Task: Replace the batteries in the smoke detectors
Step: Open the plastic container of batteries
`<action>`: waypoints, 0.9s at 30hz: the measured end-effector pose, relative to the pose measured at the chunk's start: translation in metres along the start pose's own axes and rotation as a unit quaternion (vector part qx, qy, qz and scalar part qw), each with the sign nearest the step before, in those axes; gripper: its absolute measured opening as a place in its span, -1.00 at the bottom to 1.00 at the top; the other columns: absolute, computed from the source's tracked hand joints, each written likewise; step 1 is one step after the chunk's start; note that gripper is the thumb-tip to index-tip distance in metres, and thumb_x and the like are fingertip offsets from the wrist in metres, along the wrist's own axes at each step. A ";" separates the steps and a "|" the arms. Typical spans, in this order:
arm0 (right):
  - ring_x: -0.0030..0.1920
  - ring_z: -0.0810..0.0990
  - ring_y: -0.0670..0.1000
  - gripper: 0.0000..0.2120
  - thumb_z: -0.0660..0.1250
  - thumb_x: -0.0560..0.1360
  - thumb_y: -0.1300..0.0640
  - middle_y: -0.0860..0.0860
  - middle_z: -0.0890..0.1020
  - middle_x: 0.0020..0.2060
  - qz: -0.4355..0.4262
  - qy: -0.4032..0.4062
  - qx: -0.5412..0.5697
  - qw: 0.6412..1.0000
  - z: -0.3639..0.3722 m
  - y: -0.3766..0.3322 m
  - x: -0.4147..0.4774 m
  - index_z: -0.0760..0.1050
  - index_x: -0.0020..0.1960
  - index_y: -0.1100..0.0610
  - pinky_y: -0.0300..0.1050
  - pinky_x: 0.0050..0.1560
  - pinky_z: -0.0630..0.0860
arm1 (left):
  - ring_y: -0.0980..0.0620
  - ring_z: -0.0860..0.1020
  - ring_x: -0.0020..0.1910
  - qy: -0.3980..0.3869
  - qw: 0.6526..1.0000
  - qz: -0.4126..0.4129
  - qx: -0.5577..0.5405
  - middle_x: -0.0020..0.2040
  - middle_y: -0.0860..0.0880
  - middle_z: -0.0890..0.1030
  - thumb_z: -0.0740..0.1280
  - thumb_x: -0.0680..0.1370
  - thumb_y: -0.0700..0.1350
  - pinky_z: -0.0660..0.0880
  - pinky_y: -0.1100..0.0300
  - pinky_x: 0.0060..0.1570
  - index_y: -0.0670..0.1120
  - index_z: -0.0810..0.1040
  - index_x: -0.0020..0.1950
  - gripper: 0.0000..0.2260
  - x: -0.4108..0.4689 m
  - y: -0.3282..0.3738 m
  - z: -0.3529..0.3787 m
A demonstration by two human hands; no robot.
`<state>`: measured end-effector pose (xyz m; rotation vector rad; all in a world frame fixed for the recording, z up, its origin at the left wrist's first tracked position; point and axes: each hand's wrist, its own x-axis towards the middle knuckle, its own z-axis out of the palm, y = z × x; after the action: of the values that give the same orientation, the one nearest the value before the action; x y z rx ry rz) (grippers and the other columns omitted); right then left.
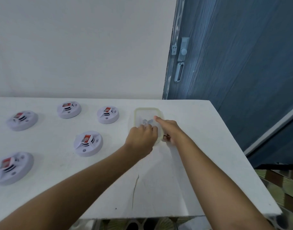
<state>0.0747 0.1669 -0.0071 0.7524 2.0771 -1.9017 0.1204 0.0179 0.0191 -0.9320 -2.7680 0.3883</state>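
Several white round smoke detectors lie on the white table (159, 188), each showing a red battery on top; the nearest to my hands are one (88, 143) at centre and one (107, 114) behind it. A clear plastic container (143, 111) with a pale lid stands right of them. My left hand (140, 140) has its fingers curled on the raised tab in the lid's middle. My right hand (170, 128) grips the container's right side with its index finger stretched across the lid. What is inside the container is hidden.
More detectors sit further left: one (69, 109) at the back, one (22, 120) at far left, one (11, 168) near the front left. A blue door (233, 72) stands behind the table's right corner. The table's right edge drops to a patterned floor.
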 end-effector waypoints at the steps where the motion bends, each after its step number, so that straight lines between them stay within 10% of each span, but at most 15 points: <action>1: -0.32 0.48 0.08 -0.67 0.43 0.50 -0.15 0.09 0.56 -0.30 0.004 -0.007 0.002 1.000 -0.002 -0.002 -0.001 0.56 -0.09 0.14 -0.13 -0.34 0.41 | 0.04 0.42 -0.54 -0.011 1.000 -0.009 0.018 -0.37 -0.02 0.57 0.60 0.01 -0.10 0.14 0.27 -0.53 -0.10 0.56 -0.20 -0.56 0.001 0.006 0.000; 4: -0.18 0.60 0.12 -0.66 0.27 0.58 -0.12 0.14 0.65 -0.14 0.030 -0.012 0.045 0.998 -0.010 -0.004 -0.003 0.58 -0.04 0.17 -0.05 -0.11 0.60 | -0.15 0.67 -0.10 -0.039 0.998 -0.044 0.002 0.07 -0.34 0.63 0.57 0.26 -0.26 0.57 0.08 -0.15 -0.25 0.52 0.09 -0.55 0.002 0.021 -0.008; 11: -0.16 0.57 0.12 -0.51 0.02 0.65 -0.16 0.11 0.64 -0.08 0.058 0.017 0.113 0.992 -0.026 -0.012 -0.004 0.58 -0.01 0.16 -0.08 -0.25 0.48 | -0.49 0.39 0.31 -0.103 0.994 -0.032 -0.020 0.31 -0.52 0.38 0.38 0.48 -0.40 0.40 -0.32 0.26 -0.37 0.35 0.24 -0.62 0.011 0.024 -0.007; 22: -0.13 0.58 0.11 -0.60 0.06 0.65 -0.07 0.10 0.64 -0.05 0.035 0.008 0.044 0.998 -0.030 -0.022 0.001 0.56 0.07 0.17 -0.10 -0.20 0.54 | -0.56 0.34 0.31 -0.100 0.993 -0.065 -0.023 0.35 -0.55 0.29 0.31 0.51 -0.28 0.38 -0.34 0.27 -0.33 0.34 0.23 -0.67 0.009 0.032 -0.004; 27: -0.15 0.57 0.06 -0.70 0.13 0.63 -0.06 0.06 0.62 -0.12 0.025 -0.002 0.014 1.000 -0.020 -0.019 0.001 0.53 -0.03 0.11 -0.12 -0.18 0.53 | -0.15 0.53 -0.12 -0.027 0.997 -0.002 -0.071 0.03 -0.17 0.62 0.21 0.54 0.09 0.43 0.11 -0.13 -0.16 0.46 0.07 -0.68 0.003 0.008 -0.013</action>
<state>0.0678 0.1863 0.0116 0.7981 2.0151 -1.9071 0.1260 0.0286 0.0290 -0.9600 -2.8774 0.2224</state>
